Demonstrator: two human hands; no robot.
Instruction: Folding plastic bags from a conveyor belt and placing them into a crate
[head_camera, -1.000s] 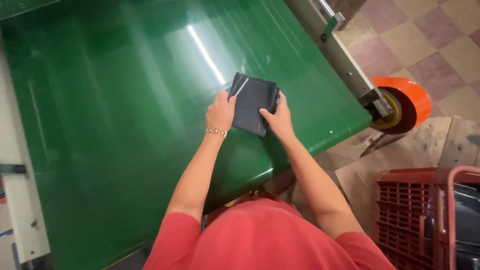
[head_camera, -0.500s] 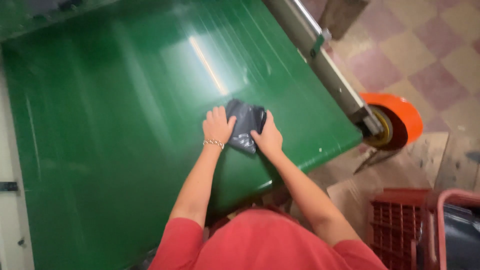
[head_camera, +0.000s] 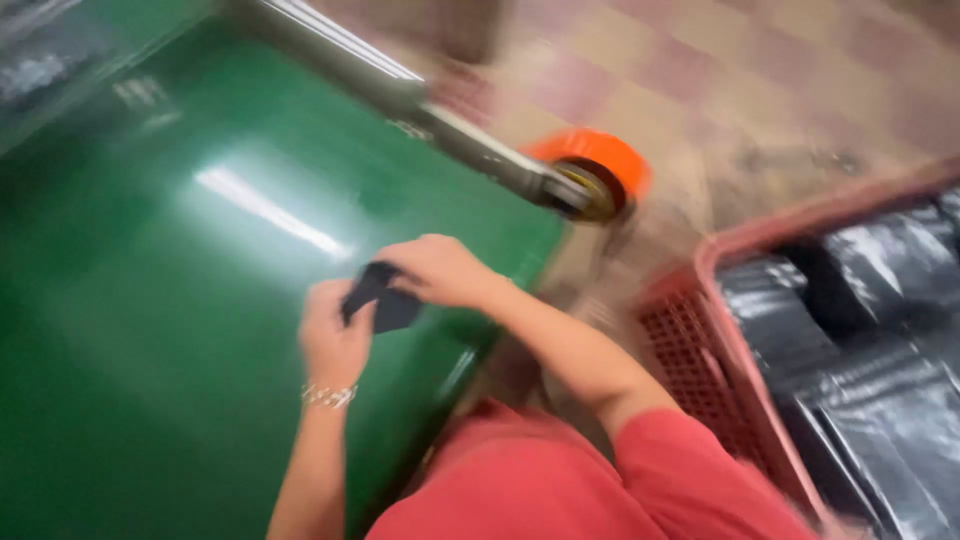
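Observation:
The picture is blurred by motion. A small dark grey plastic packet (head_camera: 385, 300) lies on the green conveyor belt (head_camera: 150, 300), near its front right corner. My left hand (head_camera: 335, 335), with a bracelet at the wrist, grips the packet's left side. My right hand (head_camera: 435, 270) covers its top right part, fingers bent over it. Both hands are on the packet, which looks folded or bunched between them.
A metal rail (head_camera: 400, 90) runs along the belt's right edge and ends at an orange roller cap (head_camera: 595, 165). A red plastic crate (head_camera: 700, 330) at the right holds several black plastic packets (head_camera: 860, 340). Tiled floor (head_camera: 720, 70) lies beyond.
The packet lay flat under both hands a second ago; now it is bunched smaller between them. The camera has swung right, bringing the red crate and its black packets into view.

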